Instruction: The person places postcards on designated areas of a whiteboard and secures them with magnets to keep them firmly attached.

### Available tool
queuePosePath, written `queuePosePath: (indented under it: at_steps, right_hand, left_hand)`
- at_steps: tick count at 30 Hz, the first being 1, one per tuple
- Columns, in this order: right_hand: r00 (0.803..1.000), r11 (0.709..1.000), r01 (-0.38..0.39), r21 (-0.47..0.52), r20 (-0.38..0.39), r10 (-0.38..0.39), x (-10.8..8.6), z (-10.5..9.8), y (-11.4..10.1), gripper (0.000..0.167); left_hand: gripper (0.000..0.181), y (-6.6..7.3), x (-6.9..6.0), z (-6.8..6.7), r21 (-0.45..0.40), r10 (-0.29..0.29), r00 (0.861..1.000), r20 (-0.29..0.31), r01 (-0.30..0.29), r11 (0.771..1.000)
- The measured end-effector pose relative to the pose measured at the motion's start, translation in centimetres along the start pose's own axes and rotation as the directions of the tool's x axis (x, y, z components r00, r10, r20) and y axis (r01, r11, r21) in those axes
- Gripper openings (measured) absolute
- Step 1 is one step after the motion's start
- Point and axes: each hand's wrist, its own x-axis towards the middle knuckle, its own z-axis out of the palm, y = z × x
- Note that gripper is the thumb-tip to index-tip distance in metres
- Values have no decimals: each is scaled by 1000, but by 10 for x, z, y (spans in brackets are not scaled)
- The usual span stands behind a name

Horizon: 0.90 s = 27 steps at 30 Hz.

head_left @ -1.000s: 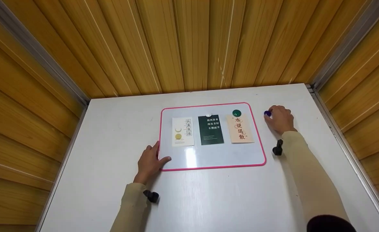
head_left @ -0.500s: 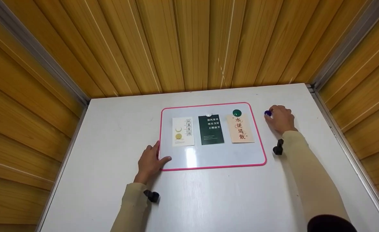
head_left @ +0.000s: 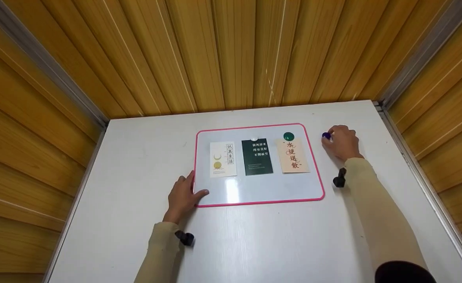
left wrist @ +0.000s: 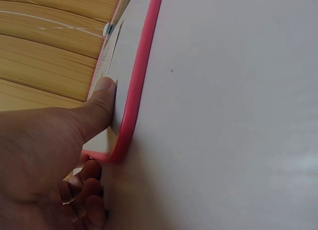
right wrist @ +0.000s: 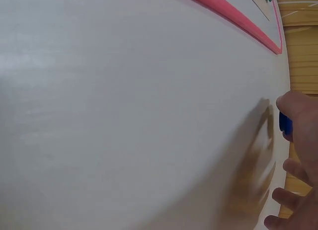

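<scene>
A whiteboard (head_left: 262,190) with a pink frame lies flat on the white table. My left hand (head_left: 182,199) holds its near left corner, thumb over the face and fingers along the side, as the left wrist view shows. Right of the board, my right hand (head_left: 343,144) pinches a round blue magnet (head_left: 326,135) between thumb and finger, beside the frame and apart from it. On the board lie a white card (head_left: 222,159), a dark green card (head_left: 257,161) under a white magnet (head_left: 254,139), and a peach card (head_left: 292,157) under a green magnet (head_left: 288,136). No magnet shows on the white card.
Wood-look panels (head_left: 235,55) rise behind the table and on both sides. The white table (head_left: 117,196) extends around the board, with metal rails (head_left: 431,179) along its sides. Each sleeve carries a small black device (head_left: 339,179) at the wrist.
</scene>
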Motion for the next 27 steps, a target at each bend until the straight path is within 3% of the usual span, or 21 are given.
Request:
queuePosePath:
  at_steps: [27]
  right_hand:
    - [1000, 998, 21, 65, -8, -21, 4, 4, -40, 38]
  left_hand:
    - [95, -1, 1, 2, -1, -26, 1000, 10, 26, 1000]
